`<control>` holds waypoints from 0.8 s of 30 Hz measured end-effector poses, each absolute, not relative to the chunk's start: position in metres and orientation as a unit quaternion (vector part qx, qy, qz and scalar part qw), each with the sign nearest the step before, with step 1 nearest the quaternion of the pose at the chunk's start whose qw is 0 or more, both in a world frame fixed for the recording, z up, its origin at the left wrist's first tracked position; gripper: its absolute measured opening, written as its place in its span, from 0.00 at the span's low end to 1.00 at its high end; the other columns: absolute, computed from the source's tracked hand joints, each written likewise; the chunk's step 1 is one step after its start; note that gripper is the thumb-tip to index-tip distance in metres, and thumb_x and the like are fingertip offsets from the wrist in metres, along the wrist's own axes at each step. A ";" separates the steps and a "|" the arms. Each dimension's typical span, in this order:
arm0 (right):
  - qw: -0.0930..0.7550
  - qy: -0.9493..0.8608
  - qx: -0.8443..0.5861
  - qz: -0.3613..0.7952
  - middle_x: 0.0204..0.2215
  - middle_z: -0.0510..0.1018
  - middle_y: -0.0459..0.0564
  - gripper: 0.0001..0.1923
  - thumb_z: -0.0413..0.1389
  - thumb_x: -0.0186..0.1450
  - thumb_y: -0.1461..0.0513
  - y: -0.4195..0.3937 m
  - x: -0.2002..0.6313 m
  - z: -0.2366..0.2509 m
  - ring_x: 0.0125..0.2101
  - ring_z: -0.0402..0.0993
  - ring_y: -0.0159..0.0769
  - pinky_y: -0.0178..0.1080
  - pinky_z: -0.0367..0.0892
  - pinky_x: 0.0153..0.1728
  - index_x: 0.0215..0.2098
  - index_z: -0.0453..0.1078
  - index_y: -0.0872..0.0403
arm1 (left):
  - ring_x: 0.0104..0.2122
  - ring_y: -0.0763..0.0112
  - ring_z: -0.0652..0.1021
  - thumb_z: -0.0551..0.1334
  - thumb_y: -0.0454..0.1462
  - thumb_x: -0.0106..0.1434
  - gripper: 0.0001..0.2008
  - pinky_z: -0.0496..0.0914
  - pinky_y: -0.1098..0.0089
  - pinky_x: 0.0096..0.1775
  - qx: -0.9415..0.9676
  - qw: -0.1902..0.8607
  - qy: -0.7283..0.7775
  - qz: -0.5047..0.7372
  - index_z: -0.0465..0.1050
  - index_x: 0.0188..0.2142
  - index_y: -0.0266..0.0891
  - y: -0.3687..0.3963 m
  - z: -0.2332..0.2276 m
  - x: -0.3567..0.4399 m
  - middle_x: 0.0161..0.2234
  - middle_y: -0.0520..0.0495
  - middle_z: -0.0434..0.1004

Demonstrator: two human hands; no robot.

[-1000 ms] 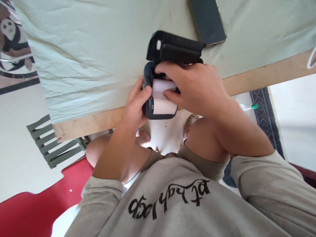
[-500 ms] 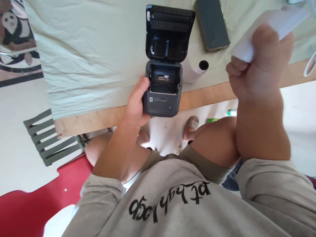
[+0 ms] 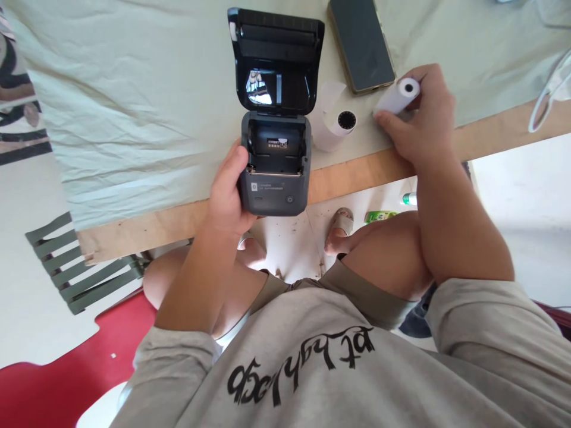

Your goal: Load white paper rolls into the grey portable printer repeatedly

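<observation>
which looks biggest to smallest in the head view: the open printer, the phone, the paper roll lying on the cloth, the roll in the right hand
1. Printer, lid open, steadied by the left hand.
2. Phone, partly cut off by the frame's top edge.
3 and 4. Paper roll on the cloth and the roll in the right hand: too alike to rank; fingers hide part of the held one.

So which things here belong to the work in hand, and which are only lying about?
In use:
left hand steadying open printer
right hand gripping paper roll
second paper roll beside printer

Lying about:
phone
green bottle on floor
slatted chair
</observation>
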State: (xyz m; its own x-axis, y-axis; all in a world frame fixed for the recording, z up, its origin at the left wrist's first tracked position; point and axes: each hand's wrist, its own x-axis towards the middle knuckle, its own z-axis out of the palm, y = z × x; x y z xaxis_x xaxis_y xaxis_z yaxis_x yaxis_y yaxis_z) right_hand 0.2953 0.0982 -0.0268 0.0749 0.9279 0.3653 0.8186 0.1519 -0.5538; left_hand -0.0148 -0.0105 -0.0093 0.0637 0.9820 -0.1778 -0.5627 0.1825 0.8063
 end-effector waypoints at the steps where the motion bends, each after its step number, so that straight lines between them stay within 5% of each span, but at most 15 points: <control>1: 0.331 -0.674 -0.655 0.085 0.33 0.76 0.48 0.25 0.69 0.47 0.56 0.096 0.295 -0.024 0.31 0.68 0.35 0.41 0.64 0.33 0.41 0.68 0.49 | 0.46 0.60 0.82 0.61 0.49 0.65 0.14 0.77 0.63 0.47 0.280 0.672 0.374 0.575 0.77 0.39 0.42 -0.010 -0.009 -0.014 0.40 0.48 0.83; 5: 0.358 -0.735 -0.569 0.085 0.42 0.77 0.51 0.33 0.67 0.50 0.65 0.077 0.290 0.000 0.43 0.74 0.42 0.49 0.68 0.47 0.53 0.65 0.51 | 0.47 0.59 0.82 0.57 0.50 0.68 0.16 0.77 0.62 0.47 0.279 0.664 0.391 0.573 0.77 0.40 0.43 -0.011 -0.006 -0.012 0.41 0.48 0.84; 7: 0.422 -0.747 -0.512 0.044 0.47 0.74 0.53 0.25 0.63 0.54 0.66 0.064 0.281 0.013 0.51 0.72 0.44 0.50 0.66 0.53 0.50 0.67 0.51 | 0.46 0.58 0.83 0.56 0.51 0.68 0.17 0.78 0.61 0.46 0.280 0.660 0.403 0.569 0.77 0.41 0.43 -0.011 -0.004 -0.012 0.40 0.48 0.84; 10: 0.468 -0.761 -0.446 0.046 0.43 0.74 0.50 0.18 0.56 0.61 0.65 0.048 0.258 0.019 0.45 0.75 0.42 0.47 0.71 0.44 0.50 0.67 0.49 | 0.42 0.58 0.83 0.57 0.52 0.67 0.18 0.79 0.62 0.41 0.283 0.659 0.420 0.555 0.77 0.42 0.43 -0.011 -0.002 -0.011 0.36 0.48 0.84; 13: 0.359 -0.811 -0.451 0.098 0.55 0.72 0.55 0.31 0.57 0.59 0.63 0.043 0.231 0.008 0.50 0.74 0.46 0.52 0.73 0.48 0.60 0.58 0.51 | 0.40 0.59 0.83 0.58 0.50 0.67 0.16 0.78 0.63 0.38 0.290 0.661 0.411 0.557 0.77 0.42 0.44 -0.011 -0.001 -0.010 0.36 0.48 0.83; 17: 0.302 -0.803 -0.499 0.124 0.51 0.72 0.57 0.26 0.58 0.59 0.65 0.046 0.210 -0.008 0.50 0.72 0.47 0.54 0.72 0.52 0.55 0.65 0.49 | 0.44 0.58 0.82 0.58 0.51 0.67 0.16 0.78 0.62 0.41 0.302 0.656 0.415 0.554 0.76 0.43 0.45 -0.010 -0.001 -0.011 0.40 0.48 0.83; 21: 0.363 -0.769 -0.480 0.214 0.47 0.70 0.51 0.23 0.57 0.60 0.65 0.047 0.208 -0.006 0.46 0.71 0.42 0.46 0.75 0.44 0.53 0.67 0.41 | 0.50 0.55 0.81 0.60 0.51 0.66 0.17 0.77 0.59 0.48 0.298 0.663 0.413 0.548 0.75 0.44 0.44 -0.011 -0.001 -0.012 0.42 0.47 0.82; 24: 0.453 -0.655 -0.416 0.439 0.46 0.71 0.45 0.29 0.59 0.59 0.63 0.046 0.210 -0.005 0.40 0.72 0.37 0.39 0.73 0.34 0.56 0.61 0.37 | 0.50 0.56 0.81 0.60 0.50 0.67 0.15 0.76 0.58 0.50 0.295 0.677 0.386 0.554 0.75 0.44 0.43 -0.012 -0.002 -0.012 0.43 0.46 0.82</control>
State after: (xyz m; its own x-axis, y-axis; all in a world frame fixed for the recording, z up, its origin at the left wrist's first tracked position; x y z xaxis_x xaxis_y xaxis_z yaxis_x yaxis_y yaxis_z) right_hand 0.2099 0.0463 -0.0054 -0.2443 0.9426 0.2278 0.1477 0.2683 -0.9519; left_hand -0.0124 -0.0116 -0.0022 0.0892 0.9767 -0.1951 -0.5221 0.2127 0.8259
